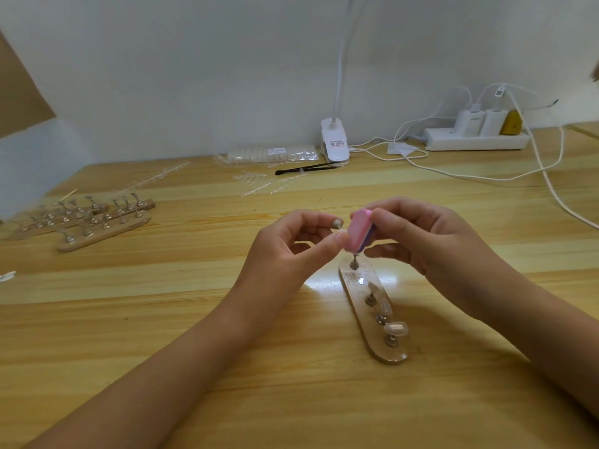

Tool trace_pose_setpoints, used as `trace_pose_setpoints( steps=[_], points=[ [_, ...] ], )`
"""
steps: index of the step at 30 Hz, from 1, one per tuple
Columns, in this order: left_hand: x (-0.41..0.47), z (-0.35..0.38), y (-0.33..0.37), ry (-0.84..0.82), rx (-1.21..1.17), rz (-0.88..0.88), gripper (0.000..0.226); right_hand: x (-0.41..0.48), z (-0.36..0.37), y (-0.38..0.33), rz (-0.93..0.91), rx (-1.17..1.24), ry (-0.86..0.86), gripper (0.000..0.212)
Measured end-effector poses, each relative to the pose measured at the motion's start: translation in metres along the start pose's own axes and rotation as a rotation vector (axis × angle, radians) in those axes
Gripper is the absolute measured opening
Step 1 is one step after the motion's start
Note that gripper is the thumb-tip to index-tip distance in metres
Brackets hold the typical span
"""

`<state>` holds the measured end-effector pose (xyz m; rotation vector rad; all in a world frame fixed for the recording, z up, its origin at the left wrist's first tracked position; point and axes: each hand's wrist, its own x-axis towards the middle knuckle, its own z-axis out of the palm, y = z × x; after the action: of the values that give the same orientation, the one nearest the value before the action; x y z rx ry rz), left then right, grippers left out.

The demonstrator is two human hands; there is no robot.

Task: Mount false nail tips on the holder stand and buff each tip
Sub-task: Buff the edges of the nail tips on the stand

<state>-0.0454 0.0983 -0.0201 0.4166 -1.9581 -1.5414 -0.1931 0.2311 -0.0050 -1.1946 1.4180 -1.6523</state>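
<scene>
My left hand (291,244) pinches a small metal peg with a nail tip (338,225) between thumb and forefinger, lifted off the table. My right hand (418,234) grips a pink and purple buffer block (359,231), held against that tip. Just below lies a clear oval holder stand (350,283) on the wooden table. One bare peg (355,264) stands at its far end, and three pegs carrying nail tips (395,328) stand toward its near end. One socket between them is empty.
Two more holder stands (103,230) with several pegs lie at the far left. Bags of nail tips (272,153), loose tips, a black tool (304,169) and a white clip lamp (335,142) sit at the back. A power strip (476,140) with cables lies at back right.
</scene>
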Motion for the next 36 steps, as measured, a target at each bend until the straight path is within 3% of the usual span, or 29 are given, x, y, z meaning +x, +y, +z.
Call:
trace_pose_setpoints(
  steps=[3,7,10,15,19,23,26,30,33,36],
  points=[
    [-0.0001,0.0000,-0.0006,-0.004,-0.004,0.013,0.025,-0.0004,0.0016,0.0027,0.039,-0.011,-0.064,0.032],
    [0.0008,-0.0005,-0.0011,-0.005,-0.006,0.015,0.023,0.0004,0.0000,0.0000,-0.011,0.043,0.024,0.033],
    [0.0014,0.0002,-0.0019,-0.010,0.002,0.015,0.016,-0.0006,0.0012,-0.0002,0.030,0.015,-0.036,0.032],
    [0.0009,-0.0008,0.0004,0.002,-0.016,0.017,0.025,-0.0010,0.0005,-0.0021,0.008,0.080,0.010,0.026],
    [0.0005,-0.0001,0.0017,-0.004,-0.003,0.009,0.025,-0.0032,0.0033,-0.0011,0.042,-0.006,-0.092,0.024],
    [0.0013,-0.0010,0.0019,0.017,-0.041,-0.007,0.026,-0.0027,0.0012,-0.0038,-0.023,0.087,0.033,0.024],
    [0.0011,-0.0006,0.0001,0.008,-0.022,-0.018,0.025,-0.0033,0.0025,-0.0031,0.023,0.041,-0.044,0.026],
    [0.0006,-0.0010,0.0007,0.012,-0.036,-0.015,0.027,-0.0032,0.0017,-0.0025,-0.034,0.071,0.059,0.023],
    [0.0006,-0.0007,0.0005,0.014,-0.022,-0.019,0.030,-0.0034,0.0036,-0.0016,0.008,0.035,-0.009,0.025],
    [0.0015,0.0005,0.0018,0.013,-0.063,-0.035,0.037,-0.0030,0.0032,-0.0013,-0.034,0.055,0.055,0.025]
  ],
)
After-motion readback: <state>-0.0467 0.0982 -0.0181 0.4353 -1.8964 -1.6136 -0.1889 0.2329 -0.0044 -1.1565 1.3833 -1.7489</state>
